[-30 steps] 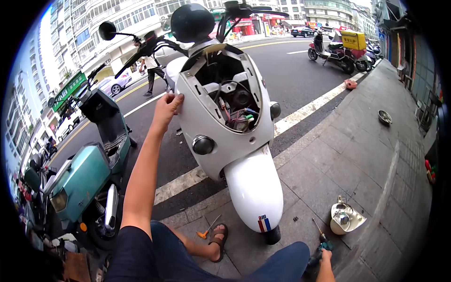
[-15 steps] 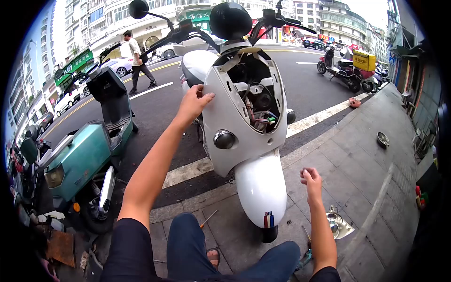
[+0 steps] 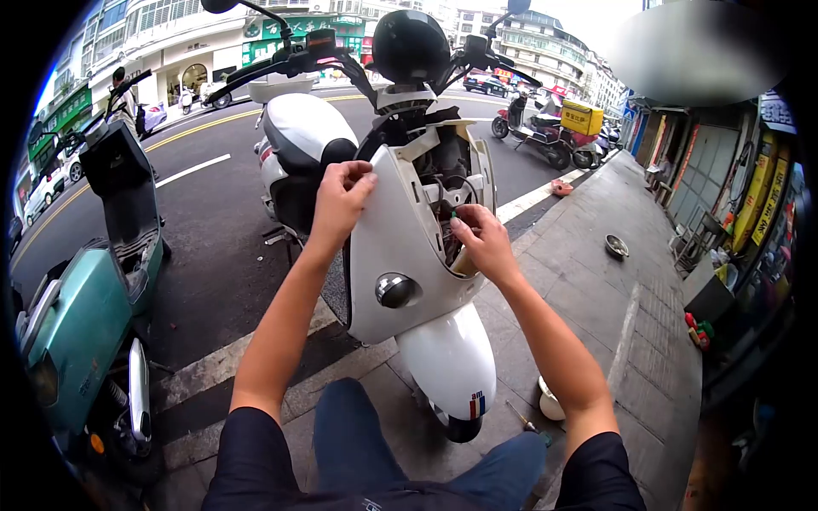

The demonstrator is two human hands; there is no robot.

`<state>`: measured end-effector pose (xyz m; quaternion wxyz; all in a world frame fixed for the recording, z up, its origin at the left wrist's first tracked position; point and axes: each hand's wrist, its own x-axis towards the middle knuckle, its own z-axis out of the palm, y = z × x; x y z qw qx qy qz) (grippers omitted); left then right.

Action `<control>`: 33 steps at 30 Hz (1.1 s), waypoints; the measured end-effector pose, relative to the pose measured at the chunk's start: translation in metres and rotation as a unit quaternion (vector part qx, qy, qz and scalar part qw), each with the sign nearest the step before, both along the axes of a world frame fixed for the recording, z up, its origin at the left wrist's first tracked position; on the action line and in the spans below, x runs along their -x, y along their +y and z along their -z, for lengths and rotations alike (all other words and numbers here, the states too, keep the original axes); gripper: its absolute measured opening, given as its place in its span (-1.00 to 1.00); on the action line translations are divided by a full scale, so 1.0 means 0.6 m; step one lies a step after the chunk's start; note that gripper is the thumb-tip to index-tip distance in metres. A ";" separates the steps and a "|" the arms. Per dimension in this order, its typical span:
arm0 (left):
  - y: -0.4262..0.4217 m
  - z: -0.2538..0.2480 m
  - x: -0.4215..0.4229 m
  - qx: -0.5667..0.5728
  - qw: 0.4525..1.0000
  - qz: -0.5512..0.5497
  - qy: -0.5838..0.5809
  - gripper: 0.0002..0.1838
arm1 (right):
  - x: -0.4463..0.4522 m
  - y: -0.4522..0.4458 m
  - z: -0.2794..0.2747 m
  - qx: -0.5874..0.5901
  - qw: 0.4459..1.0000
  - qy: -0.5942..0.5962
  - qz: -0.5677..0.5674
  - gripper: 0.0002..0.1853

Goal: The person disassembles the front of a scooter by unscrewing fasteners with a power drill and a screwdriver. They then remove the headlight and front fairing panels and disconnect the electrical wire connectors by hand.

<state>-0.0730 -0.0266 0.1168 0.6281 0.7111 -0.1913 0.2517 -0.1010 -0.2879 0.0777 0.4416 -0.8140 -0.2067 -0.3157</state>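
Note:
A white scooter (image 3: 400,238) stands before me, its upper front open and wires and dark parts showing inside. My left hand (image 3: 342,198) is closed at the left edge of the white front panel (image 3: 383,264), its fingers curled there. At the opening's lower right, my right hand (image 3: 487,243) pinches a small green connector (image 3: 454,215); most of it is hidden by the fingers. Below sit a round chrome lamp (image 3: 397,290) and the white front mudguard (image 3: 452,353). The black round headlight housing (image 3: 411,47) is above the opening.
A teal scooter (image 3: 81,307) stands close on the left. On the pavement lie a white rounded part (image 3: 551,400), a screwdriver-like tool (image 3: 521,416) and a bowl (image 3: 616,247). Scooters with a yellow box (image 3: 581,117) are parked farther off. A person (image 3: 126,98) is on the road.
My right hand has risen from beside the mudguard to the opening and closed on the green connector. My left hand stays at the panel edge. The view has shifted, and the pedestrian appears farther left.

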 end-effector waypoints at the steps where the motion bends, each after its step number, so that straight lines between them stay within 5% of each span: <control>1: -0.009 0.002 0.001 0.017 0.999 0.035 -0.026 -0.60 | -0.009 0.013 0.000 0.005 1.000 0.004 0.011 -0.60; 4: -0.023 0.007 0.002 -0.025 0.992 0.100 -0.066 -0.62 | -0.016 0.027 -0.007 0.003 0.996 0.089 0.015 -0.56; 8: 0.005 0.022 -0.021 0.002 0.986 0.045 -0.161 -0.70 | -0.005 0.022 -0.008 -0.126 0.971 0.189 -0.080 -0.50; 13: 0.028 0.030 -0.008 -0.009 0.985 0.052 -0.165 -0.72 | 0.017 0.026 -0.016 -0.080 0.966 0.239 -0.051 -0.48; 18: 0.033 0.073 0.034 -0.121 0.971 0.018 -0.206 -0.32 | 0.047 0.035 -0.022 -0.134 0.958 0.255 -0.018 -0.47; 22: 0.026 0.116 0.035 -0.130 0.973 0.045 -0.187 -0.24 | 0.034 -0.020 0.016 -0.093 0.982 0.155 0.059 -0.50; 24: 0.016 0.121 0.035 -0.045 0.986 0.076 -0.144 -0.24 | 0.029 -0.054 0.035 -0.097 0.982 0.121 0.111 -0.55; 30: 0.010 0.118 0.052 0.123 0.964 0.233 -0.030 -0.25 | 0.068 -0.123 0.122 -0.202 0.929 0.271 0.150 -0.64; 33: 0.013 0.127 0.045 0.168 0.943 0.284 0.035 -0.35 | 0.061 -0.126 0.162 -0.154 0.961 0.199 0.114 -0.62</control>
